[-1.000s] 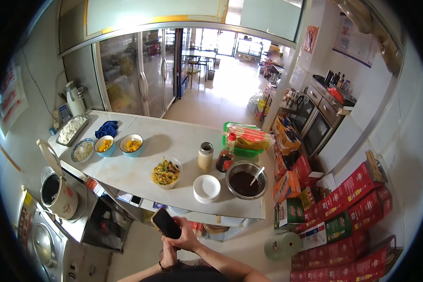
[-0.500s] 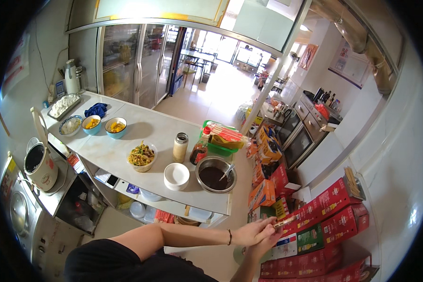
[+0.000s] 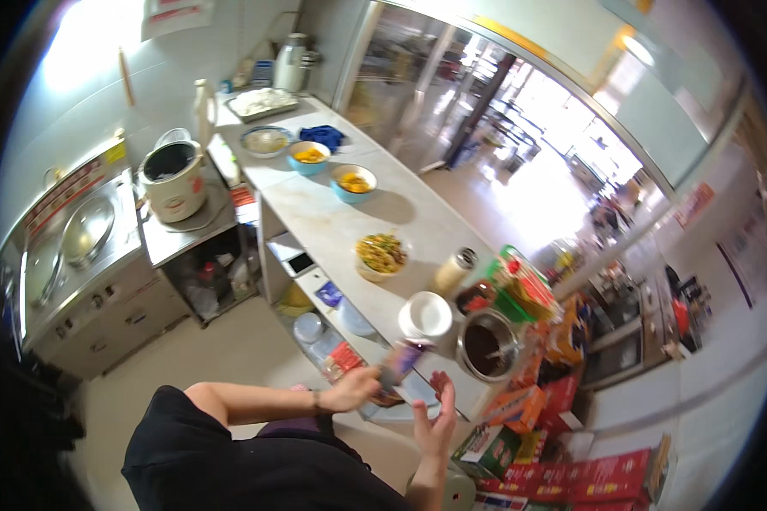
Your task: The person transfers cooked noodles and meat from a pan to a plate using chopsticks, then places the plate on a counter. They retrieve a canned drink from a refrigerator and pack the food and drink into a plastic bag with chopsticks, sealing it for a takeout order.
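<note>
My left hand (image 3: 355, 390) is closed round a flat phone-like object (image 3: 407, 356), dark with a purple patch and smeared by motion. It is held at the counter's near edge, close to a stack of white bowls (image 3: 426, 315). To its right my right hand (image 3: 435, 417) is open and empty, fingers apart and pointing up. Beyond it stands a metal bowl (image 3: 513, 366) of dark liquid with a utensil resting in it. A bowl of mixed chopped food (image 3: 381, 254) and a pale flask (image 3: 452, 272) stand farther back on the counter.
The long counter (image 3: 418, 217) also bears blue bowls (image 3: 351, 183) of yellow food, a tray of white food (image 3: 262, 104) and a blue cloth (image 3: 320, 137). Red cartons (image 3: 601, 477) are stacked at the lower right. A rice cooker (image 3: 173, 183) and sink (image 3: 94, 234) stand left.
The view has swung left. My hands, together by the cartons before, are now apart at the counter's near edge. My right hand has come off the object, which stays in my left.
</note>
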Tool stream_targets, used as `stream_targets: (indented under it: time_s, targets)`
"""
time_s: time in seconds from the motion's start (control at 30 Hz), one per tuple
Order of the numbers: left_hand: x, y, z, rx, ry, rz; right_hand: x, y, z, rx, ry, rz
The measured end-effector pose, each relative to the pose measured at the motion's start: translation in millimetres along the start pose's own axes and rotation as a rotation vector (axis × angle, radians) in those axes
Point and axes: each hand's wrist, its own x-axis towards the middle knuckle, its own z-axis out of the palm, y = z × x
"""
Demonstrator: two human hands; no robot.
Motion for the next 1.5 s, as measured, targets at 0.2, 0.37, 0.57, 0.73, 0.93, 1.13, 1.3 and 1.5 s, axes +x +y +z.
stream_targets:
  time_s: [0.2,0.37,0.57,0.73,0.93,1.13,1.3,1.5]
  targets:
    - [-63.6,-26.7,-185.7,-0.223,1.079,-0.47,45.6,41.7,21.6,-0.347,-0.151,-0.042]
    - [-19.8,-81.7,-346.8,-0.533,1.058,-0.609,54.3,63.0,36.1,-0.546,-0.269,-0.149]
    - [77.4,-148.2,-432.3,-0.707,0.763,-0.396,46.9,68.0,69.0,-0.5,-0.389,0.008]
    - [103.1,-179.2,-454.9,-0.396,0.707,-0.367,59.9,95.3,120.7,-0.537,-0.556,-0.132]
    - [107.8,-174.4,-451.9,-0.097,0.871,-0.422,73.8,179.7,187.2,-0.758,-0.546,-0.029]
    - [113.2,-173.9,-461.7,0.064,0.972,-0.395,108.9,195.6,216.8,-0.673,-0.183,-0.303]
    - [111.9,-174.0,-457.8,0.177,1.039,-0.377,108.0,206.7,229.3,-0.744,-0.39,-0.157]
    - [92.3,-176.7,-464.9,0.337,1.12,-0.365,98.3,214.7,224.3,-0.796,-0.44,-0.145]
